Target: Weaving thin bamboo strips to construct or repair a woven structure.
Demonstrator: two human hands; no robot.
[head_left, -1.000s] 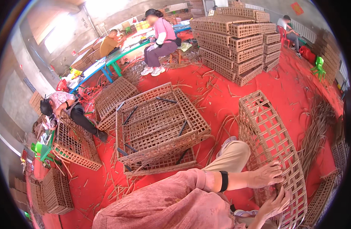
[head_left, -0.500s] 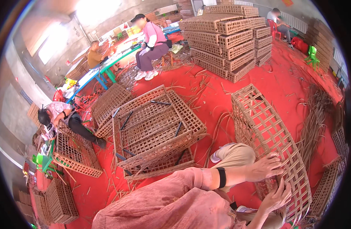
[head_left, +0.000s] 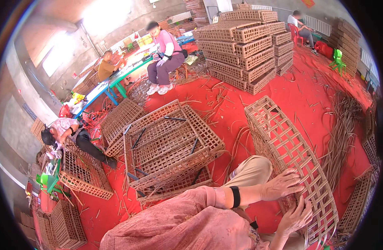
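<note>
A brown woven wicker basket (head_left: pixel 292 141) with an open lattice side stands tilted at my right, against my knees. My left hand (head_left: pixel 282 183), with a black band on its wrist, lies on the near edge of the lattice, fingers bent over the strips. Just below it, my right hand (head_left: pixel 297 215) pinches at the same edge, fingertips close to those of the left. The exact strip between the fingers is too small to make out. Part of the basket's near side is hidden behind my hands.
Stacked wicker trays (head_left: pixel 170 146) with black corner pieces lie left of my knee. A tall stack of baskets (head_left: pixel 241 50) stands at the back. Loose wicker strips (head_left: pixel 341 129) lie in a bundle at right on the red floor covering (head_left: pixel 212 96). Co-workers sit nearby, one with a basket (head_left: pixel 85 171).
My view has shifted slightly, and the basket has moved a little left in it. Both hands stay at the lattice edge. The seated person in pink has raised an arm and turned the head.
</note>
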